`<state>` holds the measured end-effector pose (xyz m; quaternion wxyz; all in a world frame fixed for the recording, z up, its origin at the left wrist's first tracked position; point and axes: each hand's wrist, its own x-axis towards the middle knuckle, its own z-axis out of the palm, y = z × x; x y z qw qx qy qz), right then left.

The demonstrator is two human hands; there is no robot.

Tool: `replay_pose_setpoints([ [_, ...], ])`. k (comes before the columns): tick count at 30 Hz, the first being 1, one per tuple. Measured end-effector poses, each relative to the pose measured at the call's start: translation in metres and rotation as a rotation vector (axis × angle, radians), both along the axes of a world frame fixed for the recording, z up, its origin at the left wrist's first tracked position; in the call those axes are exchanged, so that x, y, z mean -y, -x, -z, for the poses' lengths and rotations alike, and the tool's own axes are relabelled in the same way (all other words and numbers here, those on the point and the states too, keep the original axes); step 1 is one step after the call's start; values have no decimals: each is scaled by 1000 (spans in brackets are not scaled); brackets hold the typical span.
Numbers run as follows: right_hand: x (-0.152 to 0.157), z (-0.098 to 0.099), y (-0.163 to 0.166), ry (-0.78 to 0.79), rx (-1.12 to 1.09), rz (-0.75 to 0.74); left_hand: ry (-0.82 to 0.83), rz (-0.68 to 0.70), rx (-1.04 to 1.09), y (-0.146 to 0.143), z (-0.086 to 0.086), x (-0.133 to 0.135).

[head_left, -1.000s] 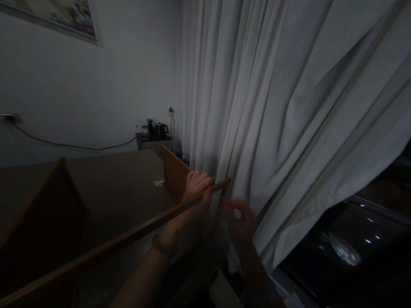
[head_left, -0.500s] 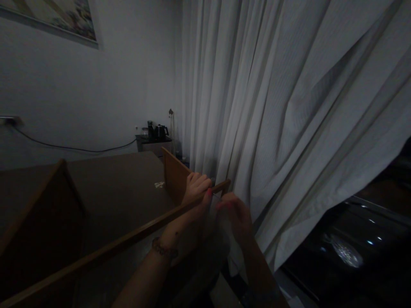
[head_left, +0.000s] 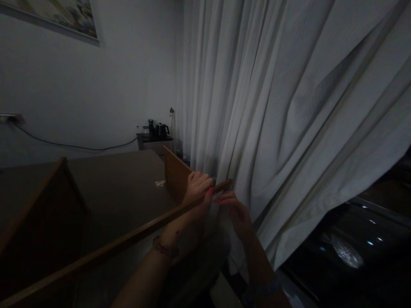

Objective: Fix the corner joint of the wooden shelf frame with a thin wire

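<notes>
My left hand (head_left: 198,187) is wrapped over a long wooden rail (head_left: 141,231) close to its far end, with the thumb on the near side. Just right of that thumb, my right hand (head_left: 236,214) has its fingertips pinched at the rail's side. Between them shows a bit of a thin, pale, metal-looking tool (head_left: 218,196), too small and dark to name exactly. An upright wooden panel (head_left: 177,173) stands behind my left hand, and a second wooden panel (head_left: 41,209) stands at the left; both seem part of the same frame as the rail.
Beneath the wooden frame lies a broad brown surface (head_left: 118,179) with small pale pieces (head_left: 160,183) on it. A long pale curtain (head_left: 276,128) hangs close on the right. Farther back, a black kettle (head_left: 161,130) stands on a small cabinet (head_left: 154,144). A cable (head_left: 73,146) runs along the wall.
My right hand's fingers have shifted slightly and straightened a little at the rail, and the thin tool shows less. My left hand keeps its hold.
</notes>
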<state>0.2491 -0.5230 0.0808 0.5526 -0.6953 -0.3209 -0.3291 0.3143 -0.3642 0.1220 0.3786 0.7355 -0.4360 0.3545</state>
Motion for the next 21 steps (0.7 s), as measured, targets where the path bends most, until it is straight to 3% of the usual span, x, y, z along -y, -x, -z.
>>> replay_pose_setpoints([
  [21,-10,-1,14,-101,-152,50,5,-11,57,-7,8,3],
])
